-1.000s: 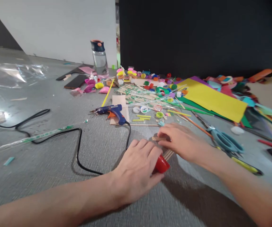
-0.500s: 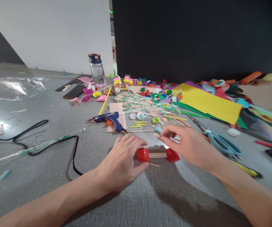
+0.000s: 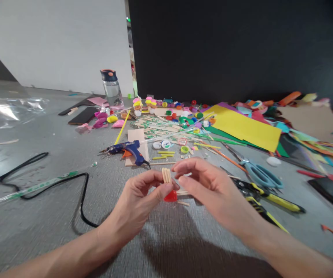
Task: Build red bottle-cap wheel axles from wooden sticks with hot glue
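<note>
A small bundle of short wooden sticks stands upright between the thumb and fingers of my left hand, which is closed on it. Just below lies a red bottle cap, partly covered by the left fingers. Thin wooden sticks run from this cap toward the right and pass behind my right hand. That hand hovers close beside the bundle, its thumb and forefinger apart and nothing visible between them. A loose stick piece lies in front of the cap.
A blue hot glue gun lies beyond my left hand, its black cord looping left. Right of my right hand are scissors and yellow-black pliers. Sticks, caps and coloured sheets spread behind; a water bottle stands there.
My left hand has moved from around the red cap to gripping the upright stick bundle. My right hand has come left toward it, and the second red cap is now hidden. The view has shifted slightly.
</note>
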The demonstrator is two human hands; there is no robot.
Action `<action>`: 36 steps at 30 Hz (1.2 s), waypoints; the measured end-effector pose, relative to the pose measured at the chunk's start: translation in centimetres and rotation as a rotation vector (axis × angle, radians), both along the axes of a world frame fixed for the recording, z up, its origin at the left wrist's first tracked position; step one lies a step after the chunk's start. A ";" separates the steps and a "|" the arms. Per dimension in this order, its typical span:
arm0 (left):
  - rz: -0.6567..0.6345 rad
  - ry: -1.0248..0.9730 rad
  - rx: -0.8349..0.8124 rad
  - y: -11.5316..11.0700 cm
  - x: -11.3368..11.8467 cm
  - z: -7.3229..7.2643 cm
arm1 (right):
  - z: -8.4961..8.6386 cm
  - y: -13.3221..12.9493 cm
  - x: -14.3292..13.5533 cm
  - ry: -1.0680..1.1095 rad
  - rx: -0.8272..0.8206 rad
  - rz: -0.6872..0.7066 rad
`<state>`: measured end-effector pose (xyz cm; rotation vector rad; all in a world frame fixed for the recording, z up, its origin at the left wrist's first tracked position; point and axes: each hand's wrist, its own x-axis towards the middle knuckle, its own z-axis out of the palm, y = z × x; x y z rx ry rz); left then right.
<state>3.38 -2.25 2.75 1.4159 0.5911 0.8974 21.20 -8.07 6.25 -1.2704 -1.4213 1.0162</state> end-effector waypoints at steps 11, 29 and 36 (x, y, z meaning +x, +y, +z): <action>-0.059 -0.036 1.164 -2.2 -0.4 0.2 | 0.6 9.7 1.6 -0.665 0.149 0.017; 0.054 -0.015 1.288 -1.7 -0.5 -1.0 | -1.6 14.7 -7.2 -0.576 -0.270 0.106; 0.016 -0.081 1.308 -2.3 -0.7 -0.2 | 0.3 8.9 -4.1 -0.270 0.013 -0.040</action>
